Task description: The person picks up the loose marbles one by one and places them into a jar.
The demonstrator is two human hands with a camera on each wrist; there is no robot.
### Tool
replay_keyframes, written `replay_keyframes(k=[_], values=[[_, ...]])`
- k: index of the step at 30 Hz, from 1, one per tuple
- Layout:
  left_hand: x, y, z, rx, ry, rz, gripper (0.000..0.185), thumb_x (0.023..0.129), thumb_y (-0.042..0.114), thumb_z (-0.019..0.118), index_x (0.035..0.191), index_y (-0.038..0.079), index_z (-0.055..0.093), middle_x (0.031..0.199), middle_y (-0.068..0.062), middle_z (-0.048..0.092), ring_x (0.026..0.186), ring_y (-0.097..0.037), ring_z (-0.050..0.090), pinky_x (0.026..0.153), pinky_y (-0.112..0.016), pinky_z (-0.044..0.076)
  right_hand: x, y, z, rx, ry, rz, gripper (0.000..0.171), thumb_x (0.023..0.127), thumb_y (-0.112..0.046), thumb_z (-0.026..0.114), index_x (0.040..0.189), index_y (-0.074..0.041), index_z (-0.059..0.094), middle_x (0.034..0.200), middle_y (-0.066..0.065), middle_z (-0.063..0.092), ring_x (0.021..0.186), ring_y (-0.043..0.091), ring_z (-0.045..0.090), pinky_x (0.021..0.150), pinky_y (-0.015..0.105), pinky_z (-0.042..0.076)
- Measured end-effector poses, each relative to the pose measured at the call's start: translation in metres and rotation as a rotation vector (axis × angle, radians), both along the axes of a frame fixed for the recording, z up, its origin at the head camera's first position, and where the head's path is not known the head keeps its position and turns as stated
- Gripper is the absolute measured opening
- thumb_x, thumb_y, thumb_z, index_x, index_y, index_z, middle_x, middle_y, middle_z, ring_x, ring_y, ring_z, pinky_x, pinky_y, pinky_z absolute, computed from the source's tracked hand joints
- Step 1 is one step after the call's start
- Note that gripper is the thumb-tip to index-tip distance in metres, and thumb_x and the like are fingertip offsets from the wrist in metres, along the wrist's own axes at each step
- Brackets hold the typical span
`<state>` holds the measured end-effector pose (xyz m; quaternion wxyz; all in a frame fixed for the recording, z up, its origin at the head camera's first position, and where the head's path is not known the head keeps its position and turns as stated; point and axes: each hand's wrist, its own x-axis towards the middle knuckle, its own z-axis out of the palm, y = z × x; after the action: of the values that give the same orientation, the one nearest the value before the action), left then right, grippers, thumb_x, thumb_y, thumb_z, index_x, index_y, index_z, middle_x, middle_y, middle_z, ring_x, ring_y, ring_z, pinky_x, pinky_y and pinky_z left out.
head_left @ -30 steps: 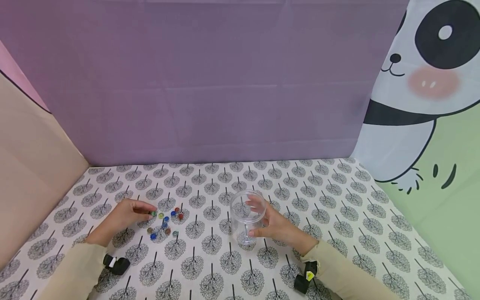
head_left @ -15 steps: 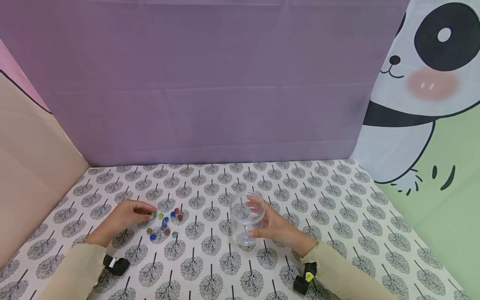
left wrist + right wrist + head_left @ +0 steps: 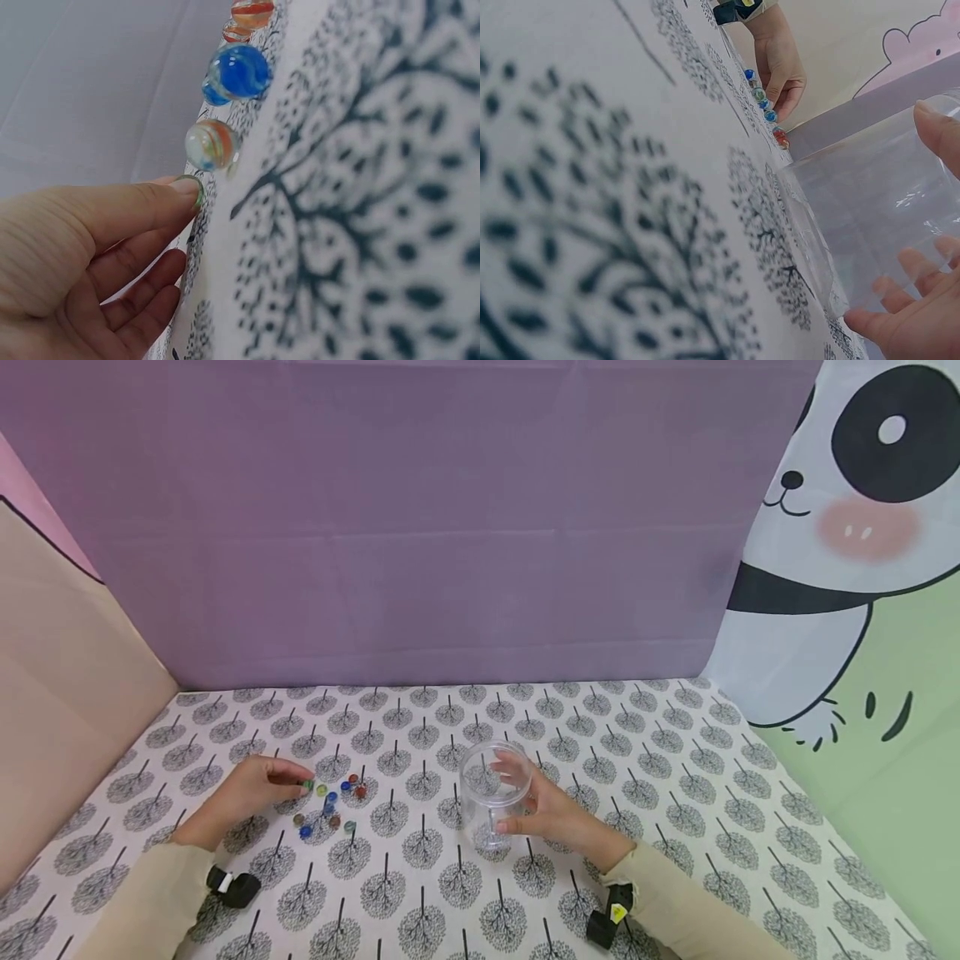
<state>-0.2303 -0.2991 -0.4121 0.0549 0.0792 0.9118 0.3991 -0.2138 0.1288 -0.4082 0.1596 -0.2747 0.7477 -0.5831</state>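
Note:
Several coloured glass marbles [image 3: 330, 806] lie in a loose cluster on the tree-patterned tablecloth [image 3: 420, 893]. My left hand [image 3: 300, 783] reaches into the cluster's left edge and pinches a green marble [image 3: 307, 785] between thumb and fingertip. The left wrist view shows that fingertip [image 3: 180, 191] on the green marble [image 3: 198, 192], with a clear orange-streaked marble [image 3: 211, 145] and a blue marble [image 3: 238, 71] just beyond. My right hand [image 3: 504, 795] grips an upright clear plastic jar [image 3: 491, 777] at mid-table, fingers behind it and thumb in front. The jar [image 3: 877, 217] looks empty.
A purple backdrop [image 3: 420, 527] closes the far side, a beige panel [image 3: 60, 693] the left, and a panda-print cloth [image 3: 847, 568] the right. Black wrist cameras [image 3: 234, 887] [image 3: 611, 920] sit on both sleeves near the table's front.

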Motion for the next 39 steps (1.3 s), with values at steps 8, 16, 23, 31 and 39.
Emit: replay_keyframes(k=[8, 16, 23, 31, 39], values=[[-0.001, -0.002, -0.001, -0.020, -0.003, 0.003, 0.029, 0.084, 0.015, 0.070, 0.108, 0.002, 0.067, 0.101, -0.012, 0.068, 0.085, -0.016, 0.060, 0.071, -0.028, 0.051, 0.001, 0.001, 0.000, -0.009, 0.010, 0.000, 0.091, 0.075, -0.014, 0.078, 0.147, -0.026, 0.023, 0.150, 0.011, 0.029, 0.136, 0.033, 0.030, 0.110, 0.047, 0.028], [-0.001, -0.003, 0.001, 0.018, 0.028, -0.016, 0.032, 0.086, 0.015, 0.068, 0.113, -0.001, 0.064, 0.108, -0.016, 0.066, 0.088, -0.015, 0.060, 0.072, -0.024, 0.052, -0.001, 0.001, -0.003, -0.005, 0.021, 0.000, 0.090, 0.076, -0.017, 0.078, 0.147, -0.023, 0.022, 0.150, 0.012, 0.029, 0.136, 0.033, 0.031, 0.110, 0.047, 0.028], [-0.002, 0.001, 0.005, -0.002, 0.072, -0.025, 0.029, 0.086, 0.012, 0.066, 0.113, 0.001, 0.065, 0.106, -0.015, 0.067, 0.088, -0.016, 0.060, 0.072, -0.022, 0.051, 0.000, 0.001, -0.002, -0.007, 0.016, -0.002, 0.090, 0.076, -0.012, 0.077, 0.147, -0.026, 0.023, 0.150, 0.010, 0.030, 0.135, 0.033, 0.031, 0.109, 0.046, 0.029], [-0.002, 0.009, 0.010, 0.016, 0.090, -0.024, 0.028, 0.088, 0.011, 0.065, 0.113, -0.001, 0.065, 0.105, -0.016, 0.067, 0.087, -0.016, 0.061, 0.072, -0.021, 0.051, 0.000, 0.001, -0.001, 0.017, -0.001, -0.023, 0.091, 0.075, -0.017, 0.078, 0.147, -0.029, 0.022, 0.151, 0.004, 0.030, 0.137, 0.030, 0.029, 0.111, 0.047, 0.025], [0.000, 0.016, 0.017, 0.029, 0.083, -0.014, 0.031, 0.089, 0.018, 0.065, 0.113, -0.001, 0.064, 0.106, -0.015, 0.067, 0.087, -0.016, 0.061, 0.072, -0.025, 0.052, 0.000, 0.001, -0.002, 0.028, 0.002, -0.023, 0.091, 0.076, -0.018, 0.078, 0.146, -0.030, 0.023, 0.150, 0.004, 0.031, 0.137, 0.029, 0.029, 0.111, 0.048, 0.025]])
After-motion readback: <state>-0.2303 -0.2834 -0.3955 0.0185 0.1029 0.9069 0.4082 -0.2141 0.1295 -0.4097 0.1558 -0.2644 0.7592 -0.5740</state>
